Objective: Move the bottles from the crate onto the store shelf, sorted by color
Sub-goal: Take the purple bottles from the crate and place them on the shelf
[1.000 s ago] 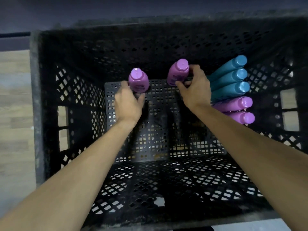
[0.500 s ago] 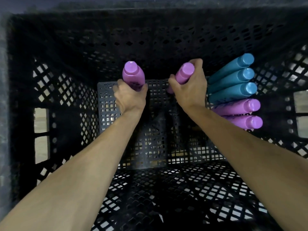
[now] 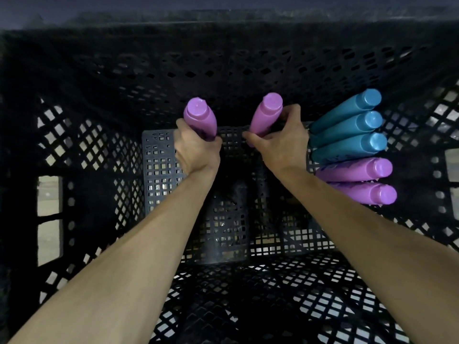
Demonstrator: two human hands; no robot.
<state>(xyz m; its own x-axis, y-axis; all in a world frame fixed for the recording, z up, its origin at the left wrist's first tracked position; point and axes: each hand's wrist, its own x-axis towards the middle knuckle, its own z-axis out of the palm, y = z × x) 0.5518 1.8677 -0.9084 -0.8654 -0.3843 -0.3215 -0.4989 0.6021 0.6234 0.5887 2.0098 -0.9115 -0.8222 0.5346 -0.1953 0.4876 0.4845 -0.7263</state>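
Overhead, head view only: both arms reach down into a deep black crate (image 3: 74, 135) with lattice walls. Left hand (image 3: 196, 150) is wrapped round the lower body of a purple bottle (image 3: 200, 120), cap up. Right hand (image 3: 280, 142) holds a second purple bottle (image 3: 267, 112), thumb in front, fingers curled behind, cap tilted slightly left. Whether either base is off the crate floor cannot be told. Along the right wall a row leans outward, touching side by side: three teal bottles (image 3: 347, 127) at the far end, two more purple ones (image 3: 357, 182) nearer. Shelf not in view. Handling, as judgement: smooth glossy plastic, rigid, likely slippery; weight unknown since fill cannot be seen, though one hand apiece seems enough. Bodies narrow toward the cap, so a grip low on the wider part, as now, looks safest; the neck could slide through the fingers. Lattice walls could catch a cap on the lift.
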